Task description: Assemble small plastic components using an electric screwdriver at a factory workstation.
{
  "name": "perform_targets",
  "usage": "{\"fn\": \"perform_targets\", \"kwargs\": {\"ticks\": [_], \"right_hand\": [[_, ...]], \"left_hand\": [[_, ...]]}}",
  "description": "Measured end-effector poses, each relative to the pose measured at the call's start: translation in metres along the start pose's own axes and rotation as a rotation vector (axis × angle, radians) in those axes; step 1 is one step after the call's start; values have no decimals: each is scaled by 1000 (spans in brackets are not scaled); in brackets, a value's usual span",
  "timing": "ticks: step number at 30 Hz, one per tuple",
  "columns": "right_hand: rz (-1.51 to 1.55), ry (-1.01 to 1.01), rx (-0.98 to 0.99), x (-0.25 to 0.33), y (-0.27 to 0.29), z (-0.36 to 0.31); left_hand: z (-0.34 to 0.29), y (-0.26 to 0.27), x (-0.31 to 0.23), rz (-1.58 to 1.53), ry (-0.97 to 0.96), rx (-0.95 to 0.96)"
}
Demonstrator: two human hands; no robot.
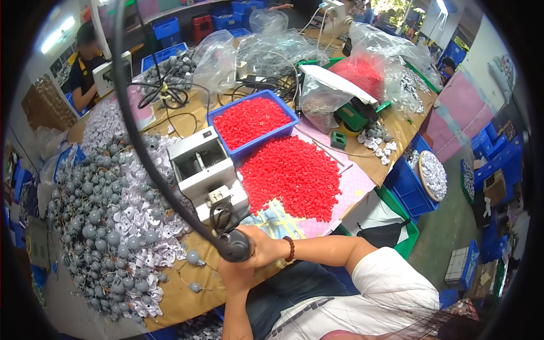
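My hands meet at the table's front edge, just before a small white machine (207, 170) with an open top. My right hand (262, 247), with a beaded bracelet (290, 249) at the wrist, has its fingers bent inward; what they hold is hidden. Close below it, my left hand (235, 276) points upward, its fingers covered. In front of both hands hangs the dark round end (234, 246) of a thick black bendable arm (150, 164). A heap of small red plastic parts (294, 175) lies beyond my right hand. Grey bulb-shaped pieces with wires (93, 226) pile up on the left.
A blue bin (283, 126) of red parts stands behind the machine. White plastic pieces (141, 226) mix with the grey ones. Clear plastic bags (218, 59) and black cables (170, 93) crowd the back. Another person (85, 71) sits at far left. Blue crates (408, 181) stand at right.
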State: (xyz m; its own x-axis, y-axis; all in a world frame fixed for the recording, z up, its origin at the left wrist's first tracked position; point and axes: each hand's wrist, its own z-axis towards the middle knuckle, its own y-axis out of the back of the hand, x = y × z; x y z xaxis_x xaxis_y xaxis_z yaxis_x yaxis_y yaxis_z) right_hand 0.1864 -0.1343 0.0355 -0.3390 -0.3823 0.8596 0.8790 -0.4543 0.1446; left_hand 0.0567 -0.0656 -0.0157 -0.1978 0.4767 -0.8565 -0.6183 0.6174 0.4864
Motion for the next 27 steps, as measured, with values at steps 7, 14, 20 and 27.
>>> {"fn": "perform_targets", "kwargs": {"ticks": [7,14,20,27], "right_hand": [[62,-13,53,7,0,3],[75,-113,43,8,3,3],[23,-181,-120,-3,16,3],[237,-493,-635,-20,66,27]], "left_hand": [[-2,0,-2,-49,71,21],[0,2,-2,90,-20,44],[-2,6,-1,259,-223,-41],[-7,6,4,256,-174,-32]]}}
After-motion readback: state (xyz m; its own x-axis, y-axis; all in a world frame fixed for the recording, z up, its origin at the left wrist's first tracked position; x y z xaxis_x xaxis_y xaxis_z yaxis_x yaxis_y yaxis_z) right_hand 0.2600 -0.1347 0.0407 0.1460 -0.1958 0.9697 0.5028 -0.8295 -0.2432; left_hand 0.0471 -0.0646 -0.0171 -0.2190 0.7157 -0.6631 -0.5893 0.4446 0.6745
